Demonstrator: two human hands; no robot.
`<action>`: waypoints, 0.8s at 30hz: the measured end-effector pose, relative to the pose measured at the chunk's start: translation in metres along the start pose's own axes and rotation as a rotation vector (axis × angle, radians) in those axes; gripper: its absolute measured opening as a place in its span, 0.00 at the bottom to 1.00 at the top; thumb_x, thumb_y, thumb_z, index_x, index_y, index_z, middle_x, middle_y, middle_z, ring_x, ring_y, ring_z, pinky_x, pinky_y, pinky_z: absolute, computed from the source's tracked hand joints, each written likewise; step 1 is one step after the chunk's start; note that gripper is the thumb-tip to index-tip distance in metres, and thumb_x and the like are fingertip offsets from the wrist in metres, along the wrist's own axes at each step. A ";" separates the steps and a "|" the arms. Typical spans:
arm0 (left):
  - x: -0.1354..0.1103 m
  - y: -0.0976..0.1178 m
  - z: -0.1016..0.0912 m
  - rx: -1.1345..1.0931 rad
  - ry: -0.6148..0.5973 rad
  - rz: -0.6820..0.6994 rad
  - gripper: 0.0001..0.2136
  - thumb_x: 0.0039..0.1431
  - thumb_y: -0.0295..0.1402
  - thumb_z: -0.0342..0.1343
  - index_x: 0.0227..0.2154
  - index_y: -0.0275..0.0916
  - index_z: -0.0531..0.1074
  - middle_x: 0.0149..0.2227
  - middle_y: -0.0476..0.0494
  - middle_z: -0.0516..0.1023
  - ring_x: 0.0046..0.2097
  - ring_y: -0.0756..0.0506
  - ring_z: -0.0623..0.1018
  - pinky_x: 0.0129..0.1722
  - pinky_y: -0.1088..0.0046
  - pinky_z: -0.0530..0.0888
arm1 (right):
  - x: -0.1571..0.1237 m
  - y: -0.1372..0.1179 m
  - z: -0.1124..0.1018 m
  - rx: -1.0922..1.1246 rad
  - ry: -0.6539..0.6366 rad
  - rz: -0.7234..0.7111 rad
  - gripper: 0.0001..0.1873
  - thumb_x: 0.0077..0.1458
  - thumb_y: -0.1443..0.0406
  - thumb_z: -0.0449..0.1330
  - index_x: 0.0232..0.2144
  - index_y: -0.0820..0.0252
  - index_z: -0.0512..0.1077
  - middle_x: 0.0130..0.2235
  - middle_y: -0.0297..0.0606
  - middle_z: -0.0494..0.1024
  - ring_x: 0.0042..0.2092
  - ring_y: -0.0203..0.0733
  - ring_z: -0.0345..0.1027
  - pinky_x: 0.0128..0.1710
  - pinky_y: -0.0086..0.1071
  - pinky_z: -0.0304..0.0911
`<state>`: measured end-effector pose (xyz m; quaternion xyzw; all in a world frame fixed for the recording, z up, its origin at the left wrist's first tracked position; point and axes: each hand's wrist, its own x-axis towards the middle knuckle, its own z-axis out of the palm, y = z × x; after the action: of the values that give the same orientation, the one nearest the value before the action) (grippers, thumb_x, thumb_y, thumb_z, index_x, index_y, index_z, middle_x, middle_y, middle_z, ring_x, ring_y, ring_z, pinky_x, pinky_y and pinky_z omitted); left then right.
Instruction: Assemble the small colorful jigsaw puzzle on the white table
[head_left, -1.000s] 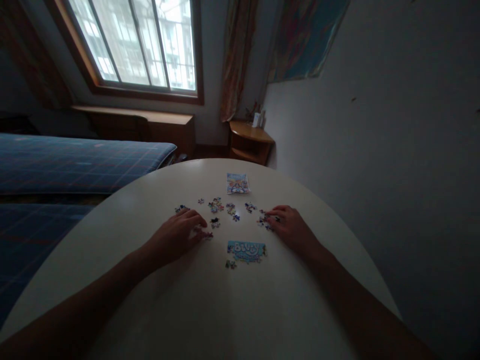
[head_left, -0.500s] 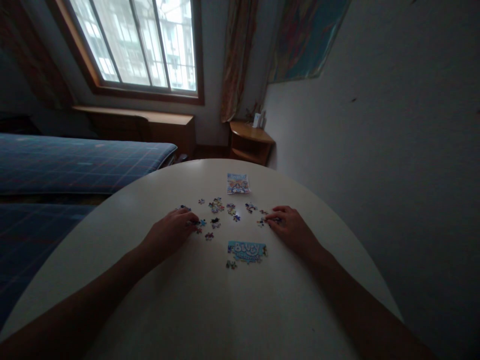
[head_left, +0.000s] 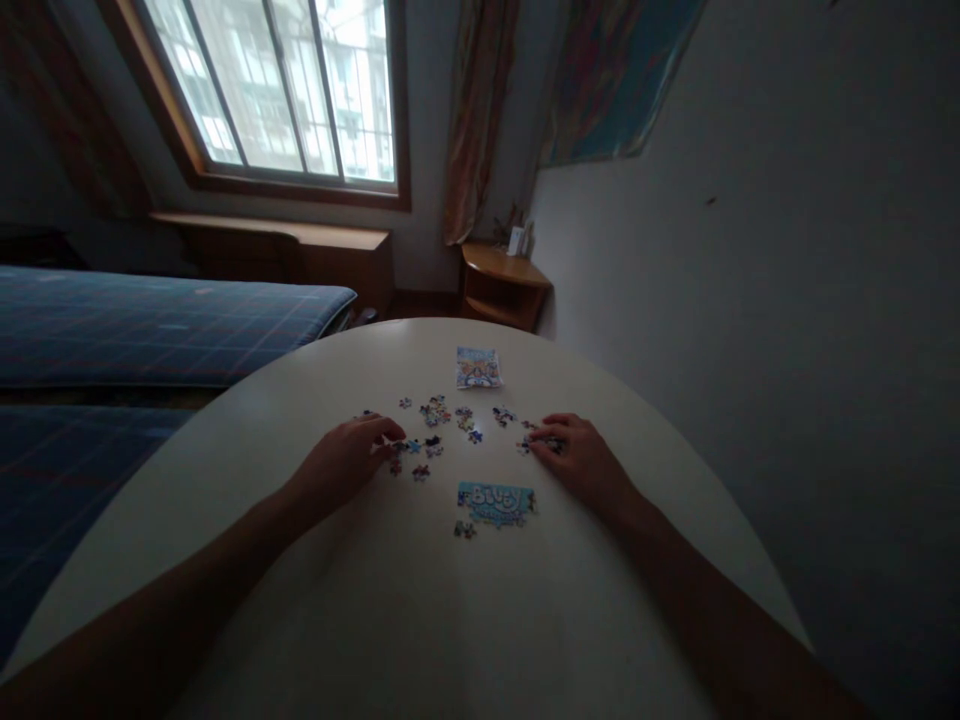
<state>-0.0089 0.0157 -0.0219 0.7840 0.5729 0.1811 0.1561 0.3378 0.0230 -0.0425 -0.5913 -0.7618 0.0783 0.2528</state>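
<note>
Puzzle pieces point(head_left: 475, 437), one joined panel point(head_left: 496, 502), one packet point(head_left: 478, 368), two hands point(head_left: 349, 452) point(head_left: 583, 458) — fingers point(head_left: 388, 427) curled, grip unclear.

The left forearm point(head_left: 195, 598) and right forearm point(head_left: 690, 580) are bare, tapering toward the wrists point(head_left: 289, 507).

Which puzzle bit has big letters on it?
The joined light-blue section reading "Bluey". The loose pieces scattered around it show no letters I can make out.

Looks like a bedroom in a home | shown by plaid mattress point(head_left: 165, 325) | patterned curtain point(head_left: 481, 120) beside barred window point(head_left: 289, 85) | wooden corner shelf point(head_left: 501, 264) | picture point(head_left: 619, 75) on wall point(head_left: 787, 280)
</note>
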 end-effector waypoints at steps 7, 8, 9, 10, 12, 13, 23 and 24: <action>0.008 -0.020 -0.011 -0.027 0.109 -0.020 0.11 0.59 0.32 0.50 0.40 0.40 0.76 0.41 0.43 0.80 0.39 0.44 0.80 0.42 0.68 0.75 | 0.000 0.002 0.002 0.007 0.009 -0.022 0.09 0.58 0.63 0.61 0.38 0.55 0.81 0.50 0.44 0.76 0.51 0.48 0.69 0.55 0.45 0.62; 0.009 -0.025 -0.011 -0.009 0.139 -0.020 0.12 0.60 0.34 0.50 0.41 0.40 0.76 0.42 0.43 0.80 0.40 0.44 0.79 0.43 0.67 0.75 | 0.000 0.002 0.002 0.007 0.011 -0.026 0.09 0.58 0.63 0.60 0.38 0.55 0.81 0.49 0.44 0.76 0.51 0.48 0.69 0.55 0.46 0.62; 0.010 -0.030 -0.010 0.016 0.168 -0.019 0.13 0.61 0.35 0.49 0.43 0.40 0.76 0.44 0.42 0.79 0.41 0.43 0.79 0.44 0.65 0.75 | 0.000 0.002 0.002 0.010 0.011 -0.030 0.09 0.59 0.63 0.60 0.38 0.55 0.81 0.49 0.44 0.76 0.51 0.48 0.69 0.55 0.46 0.62; 0.011 -0.036 -0.009 0.046 0.190 -0.018 0.14 0.62 0.37 0.49 0.44 0.40 0.76 0.46 0.41 0.79 0.43 0.41 0.79 0.46 0.63 0.75 | 0.000 0.002 0.002 0.014 0.010 -0.035 0.09 0.59 0.63 0.60 0.38 0.55 0.81 0.49 0.44 0.76 0.51 0.48 0.69 0.55 0.46 0.62; 0.013 -0.045 -0.005 0.111 0.210 -0.034 0.16 0.62 0.39 0.49 0.47 0.40 0.75 0.50 0.39 0.77 0.48 0.39 0.77 0.51 0.59 0.73 | 0.000 0.003 0.002 0.021 0.011 -0.041 0.09 0.59 0.63 0.59 0.38 0.55 0.80 0.49 0.44 0.76 0.50 0.48 0.69 0.55 0.46 0.62; 0.014 -0.048 -0.003 0.137 0.212 -0.044 0.16 0.62 0.39 0.49 0.48 0.39 0.75 0.52 0.38 0.76 0.51 0.38 0.76 0.53 0.58 0.72 | 0.000 0.003 0.002 0.024 0.014 -0.041 0.09 0.59 0.63 0.59 0.38 0.55 0.80 0.49 0.43 0.76 0.50 0.48 0.69 0.55 0.46 0.62; 0.021 -0.032 0.014 0.080 0.192 0.125 0.17 0.66 0.36 0.46 0.51 0.38 0.74 0.55 0.39 0.75 0.56 0.39 0.72 0.59 0.59 0.68 | 0.001 0.003 0.003 0.022 0.010 -0.027 0.09 0.59 0.63 0.59 0.38 0.55 0.80 0.49 0.44 0.76 0.50 0.48 0.69 0.55 0.46 0.62; 0.022 -0.027 0.017 0.073 0.172 0.192 0.18 0.68 0.37 0.45 0.53 0.39 0.73 0.58 0.40 0.73 0.59 0.40 0.70 0.61 0.59 0.66 | 0.001 0.003 0.003 0.024 0.009 -0.031 0.10 0.59 0.63 0.59 0.38 0.55 0.80 0.49 0.43 0.76 0.50 0.48 0.69 0.54 0.46 0.62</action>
<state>-0.0179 0.0443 -0.0466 0.8219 0.5129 0.2407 0.0598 0.3386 0.0252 -0.0458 -0.5766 -0.7689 0.0807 0.2644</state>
